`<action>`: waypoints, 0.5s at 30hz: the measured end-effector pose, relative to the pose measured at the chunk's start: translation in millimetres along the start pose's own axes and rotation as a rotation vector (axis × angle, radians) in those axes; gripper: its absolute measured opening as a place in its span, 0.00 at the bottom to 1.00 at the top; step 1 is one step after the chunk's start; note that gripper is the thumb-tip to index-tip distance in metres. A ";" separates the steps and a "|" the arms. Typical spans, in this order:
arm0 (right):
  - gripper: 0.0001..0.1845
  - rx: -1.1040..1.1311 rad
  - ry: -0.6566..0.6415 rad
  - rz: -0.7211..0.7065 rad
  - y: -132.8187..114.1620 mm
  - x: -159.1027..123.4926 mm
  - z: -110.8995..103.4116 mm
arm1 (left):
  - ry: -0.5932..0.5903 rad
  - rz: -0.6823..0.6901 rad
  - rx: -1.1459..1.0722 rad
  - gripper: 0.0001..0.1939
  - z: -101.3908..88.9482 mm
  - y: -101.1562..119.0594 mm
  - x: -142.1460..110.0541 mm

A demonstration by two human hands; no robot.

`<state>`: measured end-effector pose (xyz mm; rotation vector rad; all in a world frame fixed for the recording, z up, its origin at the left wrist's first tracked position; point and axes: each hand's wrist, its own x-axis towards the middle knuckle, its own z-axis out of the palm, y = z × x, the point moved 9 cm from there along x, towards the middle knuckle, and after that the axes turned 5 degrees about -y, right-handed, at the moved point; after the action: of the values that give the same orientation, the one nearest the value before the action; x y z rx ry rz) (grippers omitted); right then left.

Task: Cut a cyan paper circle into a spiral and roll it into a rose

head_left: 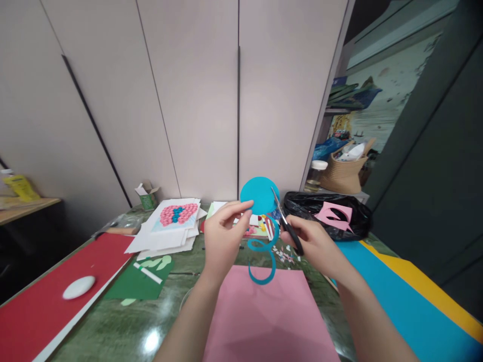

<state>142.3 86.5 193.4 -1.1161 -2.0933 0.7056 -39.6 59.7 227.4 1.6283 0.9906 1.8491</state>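
Between the finger and thumb of my left hand [226,234] is the edge of a round piece of blue paper [258,193], held up above the table. A narrow curled strip of the same paper [272,266] dangles below it in a spiral. My right hand [307,236] grips a pair of scissors [290,231] with black handles. Their blades point up and lie against the right side of the blue disc; whether they are parted I cannot tell. Beneath both hands a pink sheet [264,311] lies flat on the green table.
To the left are a red sheet [33,306] with a white oval object [79,287], green paper [132,284] with a marker [148,273], and stacked white sheets [166,244]. Rightward lie a black plastic bag [298,203], pink scrap [332,211], blue sheet [392,286] and yellow sheet [426,281]. Cabinet doors [188,90] stand behind.
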 end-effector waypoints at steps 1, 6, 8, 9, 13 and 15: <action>0.18 0.006 -0.004 0.003 0.6 -0.1 0.4 | 0.004 -0.005 0.003 0.07 -0.6 -0.2 -0.1; 0.19 -0.003 -0.002 0.004 0.4 -0.8 0.1 | 0.024 -0.024 -0.009 0.08 -3.8 -0.6 -0.7; 0.20 -0.014 -0.001 0.003 -0.1 -0.8 -0.2 | 0.031 -0.029 -0.022 0.08 -4.2 -1.0 -0.9; 0.20 -0.017 -0.005 0.003 0.0 -0.7 0.1 | 0.034 -0.035 -0.028 0.09 -4.1 -1.7 -0.9; 0.20 -0.021 -0.016 0.006 2.2 -0.1 1.8 | 0.054 -0.075 -0.054 0.12 -3.6 -6.1 -1.0; 0.19 -0.022 -0.018 0.006 3.8 0.0 2.6 | 0.064 -0.081 -0.062 0.13 -3.8 -6.7 -0.8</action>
<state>142.3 88.0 189.1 -1.1329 -2.1183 0.6993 -43.9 62.5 221.6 1.4803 1.0008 1.8692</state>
